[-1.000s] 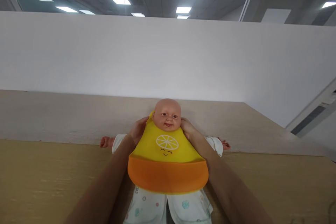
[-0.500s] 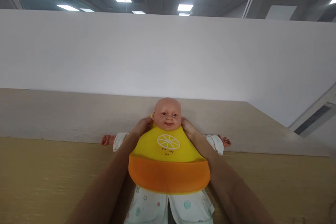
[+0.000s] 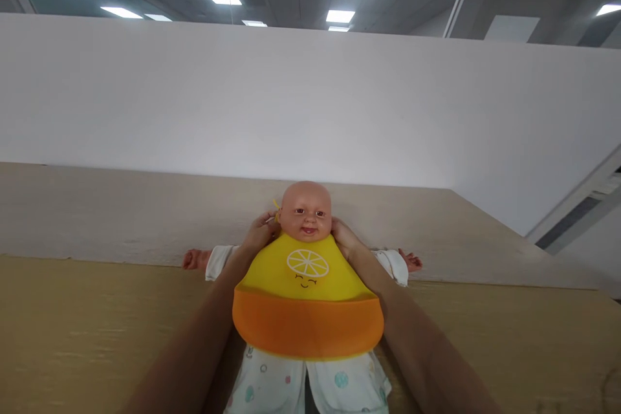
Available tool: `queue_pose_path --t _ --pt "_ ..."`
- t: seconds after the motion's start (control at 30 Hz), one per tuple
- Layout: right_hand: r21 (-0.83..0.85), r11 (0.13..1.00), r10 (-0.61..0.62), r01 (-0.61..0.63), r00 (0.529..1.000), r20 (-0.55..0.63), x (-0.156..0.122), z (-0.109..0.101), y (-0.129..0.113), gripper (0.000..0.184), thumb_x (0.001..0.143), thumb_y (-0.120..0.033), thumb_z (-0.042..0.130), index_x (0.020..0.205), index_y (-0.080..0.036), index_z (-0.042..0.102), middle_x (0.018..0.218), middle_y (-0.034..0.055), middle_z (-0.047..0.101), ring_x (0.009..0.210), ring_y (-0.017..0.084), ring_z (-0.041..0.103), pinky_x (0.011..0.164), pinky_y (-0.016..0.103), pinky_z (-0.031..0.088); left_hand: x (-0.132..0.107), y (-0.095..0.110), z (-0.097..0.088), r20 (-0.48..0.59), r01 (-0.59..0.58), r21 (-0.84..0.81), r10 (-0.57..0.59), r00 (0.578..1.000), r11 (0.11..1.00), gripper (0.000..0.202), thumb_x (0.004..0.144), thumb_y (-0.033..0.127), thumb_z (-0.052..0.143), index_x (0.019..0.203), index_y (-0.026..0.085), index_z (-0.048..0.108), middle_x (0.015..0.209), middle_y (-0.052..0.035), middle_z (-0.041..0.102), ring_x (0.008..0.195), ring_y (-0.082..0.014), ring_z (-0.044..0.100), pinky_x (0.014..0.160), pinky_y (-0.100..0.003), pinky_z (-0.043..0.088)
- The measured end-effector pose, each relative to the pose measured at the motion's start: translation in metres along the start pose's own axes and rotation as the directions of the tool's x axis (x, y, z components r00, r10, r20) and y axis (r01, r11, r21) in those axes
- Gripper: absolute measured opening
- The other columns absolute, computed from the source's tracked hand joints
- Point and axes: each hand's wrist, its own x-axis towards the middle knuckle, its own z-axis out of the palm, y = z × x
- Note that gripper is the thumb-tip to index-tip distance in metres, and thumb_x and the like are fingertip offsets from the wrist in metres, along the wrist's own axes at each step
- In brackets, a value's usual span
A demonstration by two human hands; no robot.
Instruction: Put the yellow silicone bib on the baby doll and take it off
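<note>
A baby doll (image 3: 306,204) lies on its back with both arms spread, dressed in white printed clothes. Over its chest is a bib (image 3: 307,291), yellow above with a citrus slice and smiling face, and an orange catch pocket below. My left hand (image 3: 262,231) is closed beside the doll's neck, pinching the bib's yellow strap, whose thin end sticks up by the ear. On the other side, my right hand (image 3: 343,237) curls in behind the neck. Its fingertips, and whatever they grip, are hidden by the doll's head.
The doll lies across a pale raised board (image 3: 121,213) and a yellowish wooden surface (image 3: 97,323) nearer me. A white partition (image 3: 291,103) rises just beyond its head. At the right is a pale frame with a dark strip (image 3: 567,226).
More of the yellow strap end now shows above my left fingers by the ear. My hands stay at the neck; the whole view has shifted slightly.
</note>
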Motion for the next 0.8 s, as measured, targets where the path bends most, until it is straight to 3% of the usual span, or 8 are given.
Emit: queue_pose_path --t 0.2,0.37,0.47,0.67,0.8 --pt "-0.006 1.0 0.009 -0.009 1.0 -0.014 -0.001 0.003 -0.001 0.026 0.069 -0.018 0.053 0.092 -0.014 0.065 0.075 0.0072 0.072 0.078 0.023 0.067 0.078 0.035 0.051 -0.004 0.001 0.002 -0.016 -0.059 -0.072 0.058 0.998 0.996 0.046 0.049 0.016 0.075 0.091 0.019 0.056 0.05 0.0104 0.053 0.039 -0.0038 0.041 0.042 -0.017 0.024" --pt "-0.034 0.999 -0.006 0.006 1.0 -0.007 0.0 0.0 0.001 0.027 0.069 -0.019 0.052 0.091 -0.014 0.065 0.074 0.007 0.072 0.077 0.023 0.067 0.078 0.035 0.051 -0.003 0.0 0.0 -0.031 -0.051 -0.059 0.049 0.998 0.997 0.017 0.051 0.011 0.068 0.063 0.017 0.058 0.045 0.0082 0.049 0.037 -0.0032 0.036 0.04 -0.019 0.02" --pt "-0.034 0.999 -0.032 0.031 0.999 -0.022 0.002 -0.004 0.003 0.029 0.065 -0.015 0.051 0.09 -0.014 0.065 0.074 0.0068 0.072 0.076 0.022 0.067 0.078 0.035 0.051 -0.004 0.0 0.0 -0.028 -0.041 -0.045 0.04 0.999 0.998 0.017 0.051 0.008 0.065 0.064 0.017 0.061 0.044 0.008 0.05 0.036 -0.0035 0.034 0.04 -0.02 0.02" --pt "0.01 1.0 -0.006 0.007 1.0 -0.025 0.005 -0.006 0.003 0.035 0.061 -0.009 0.049 0.092 -0.016 0.064 0.075 0.0046 0.072 0.075 0.022 0.067 0.077 0.034 0.051 -0.007 0.007 0.004 -0.036 -0.037 -0.178 0.032 0.999 0.983 0.046 0.045 0.003 0.063 0.089 0.017 0.064 0.065 0.0042 0.065 0.056 -0.0114 0.057 0.053 -0.021 0.042" --pt "-0.014 1.0 -0.012 0.012 0.998 -0.06 0.005 -0.007 0.002 0.033 0.064 -0.013 0.05 0.093 -0.016 0.064 0.074 0.0042 0.072 0.074 0.021 0.067 0.077 0.033 0.051 -0.008 0.012 0.005 0.0 0.033 -0.231 -0.034 0.999 0.972 0.04 0.05 0.007 0.06 0.089 0.015 0.064 0.068 0.0018 0.067 0.058 -0.0132 0.059 0.057 -0.024 0.045"
